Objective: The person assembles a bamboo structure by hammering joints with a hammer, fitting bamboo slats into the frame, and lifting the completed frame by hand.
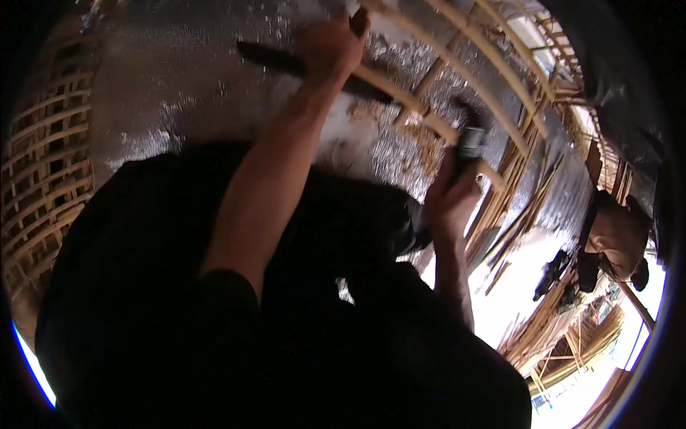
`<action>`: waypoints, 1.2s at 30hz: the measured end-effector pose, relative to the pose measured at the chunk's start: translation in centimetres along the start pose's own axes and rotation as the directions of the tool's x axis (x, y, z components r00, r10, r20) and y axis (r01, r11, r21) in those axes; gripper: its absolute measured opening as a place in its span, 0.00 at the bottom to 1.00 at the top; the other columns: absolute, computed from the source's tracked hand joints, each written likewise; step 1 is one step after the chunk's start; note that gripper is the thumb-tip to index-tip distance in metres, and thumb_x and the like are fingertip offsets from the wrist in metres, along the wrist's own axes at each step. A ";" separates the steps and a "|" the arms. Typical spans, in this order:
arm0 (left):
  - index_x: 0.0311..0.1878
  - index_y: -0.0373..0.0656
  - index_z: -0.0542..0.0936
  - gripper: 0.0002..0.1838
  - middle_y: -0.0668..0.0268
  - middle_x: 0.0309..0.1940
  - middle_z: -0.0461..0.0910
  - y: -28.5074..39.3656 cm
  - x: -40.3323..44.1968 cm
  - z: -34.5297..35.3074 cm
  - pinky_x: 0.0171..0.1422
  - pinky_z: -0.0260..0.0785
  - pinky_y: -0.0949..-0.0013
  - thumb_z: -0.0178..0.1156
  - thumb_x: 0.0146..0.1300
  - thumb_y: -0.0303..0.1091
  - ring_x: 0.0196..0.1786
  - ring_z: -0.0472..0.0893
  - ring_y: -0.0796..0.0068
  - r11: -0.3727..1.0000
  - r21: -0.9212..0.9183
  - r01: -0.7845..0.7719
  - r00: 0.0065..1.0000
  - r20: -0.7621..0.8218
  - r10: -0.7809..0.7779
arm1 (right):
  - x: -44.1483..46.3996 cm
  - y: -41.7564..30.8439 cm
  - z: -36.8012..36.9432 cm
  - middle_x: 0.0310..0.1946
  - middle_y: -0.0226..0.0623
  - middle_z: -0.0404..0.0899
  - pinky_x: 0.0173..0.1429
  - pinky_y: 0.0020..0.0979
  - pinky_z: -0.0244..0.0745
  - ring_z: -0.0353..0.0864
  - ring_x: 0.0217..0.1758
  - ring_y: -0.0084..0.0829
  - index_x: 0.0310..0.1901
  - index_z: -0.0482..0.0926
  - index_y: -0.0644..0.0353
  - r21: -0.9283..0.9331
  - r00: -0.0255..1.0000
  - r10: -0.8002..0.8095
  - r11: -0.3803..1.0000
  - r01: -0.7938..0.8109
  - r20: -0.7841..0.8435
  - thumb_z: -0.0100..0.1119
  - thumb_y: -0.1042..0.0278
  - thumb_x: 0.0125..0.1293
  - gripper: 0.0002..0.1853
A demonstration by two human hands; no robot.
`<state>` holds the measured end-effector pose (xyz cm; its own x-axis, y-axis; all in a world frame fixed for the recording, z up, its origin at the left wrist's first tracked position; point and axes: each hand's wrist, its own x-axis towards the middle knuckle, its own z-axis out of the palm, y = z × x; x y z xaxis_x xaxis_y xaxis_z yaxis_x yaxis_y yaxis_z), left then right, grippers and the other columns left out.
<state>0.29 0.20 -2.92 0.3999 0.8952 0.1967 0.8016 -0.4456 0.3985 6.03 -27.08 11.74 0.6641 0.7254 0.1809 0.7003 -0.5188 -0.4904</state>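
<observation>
My right hand (pixel 454 191) is closed around the dark grip of what looks like a hammer (pixel 471 141), with a grey band and a curved dark top blurred by motion. Up and to the left, my left hand (pixel 330 48) makes a fist, and a short dark brown end (pixel 359 23) sticks out of it. A long, flat dark piece (pixel 271 58) runs behind this hand; whether the fingers grip it is hidden. Close by, a bamboo strip (pixel 404 96) of a frame crosses between both hands, over the shiny grey ground.
Curved bamboo strips (pixel 493 50) extend to the upper right. A woven bamboo lattice (pixel 53 157) stands at the left. Bamboo sticks (pixel 511 193) lie on the right. Another person (pixel 618 236) is at the far right, near a bundle of stalks (pixel 543 332).
</observation>
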 end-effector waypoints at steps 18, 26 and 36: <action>0.47 0.40 0.83 0.26 0.44 0.27 0.83 2.2 5.0 -2.0 0.41 0.77 0.39 0.56 0.73 0.58 0.34 0.84 0.37 0.980 -0.178 0.095 0.993 -0.047 -0.104 | 1.8 2.3 1.4 0.27 0.48 0.82 0.33 0.39 0.75 0.82 0.26 0.42 0.52 0.72 0.65 0.162 0.986 0.147 0.974 -0.159 0.081 0.59 0.65 0.76 0.13; 0.47 0.42 0.84 0.25 0.44 0.29 0.84 2.4 4.5 -1.6 0.43 0.77 0.40 0.54 0.74 0.57 0.36 0.85 0.37 0.979 -0.134 0.156 0.988 0.001 -0.157 | 4.1 2.4 0.7 0.28 0.53 0.84 0.29 0.39 0.75 0.86 0.26 0.49 0.51 0.72 0.64 0.131 0.990 0.047 0.989 -0.065 0.131 0.58 0.66 0.77 0.11; 0.45 0.42 0.84 0.27 0.45 0.33 0.85 2.1 2.9 0.5 0.46 0.78 0.42 0.53 0.75 0.59 0.40 0.86 0.41 0.981 -0.190 0.029 0.997 -0.068 -0.043 | 2.8 0.9 0.0 0.24 0.48 0.83 0.26 0.41 0.78 0.83 0.21 0.50 0.51 0.70 0.65 0.050 0.995 -0.029 0.998 0.024 0.100 0.54 0.59 0.79 0.15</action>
<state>3.34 1.82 -1.96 0.3341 0.9114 0.2403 0.7135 -0.4111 0.5673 8.48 -25.52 11.83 0.6138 0.7819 0.1089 0.7024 -0.4780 -0.5274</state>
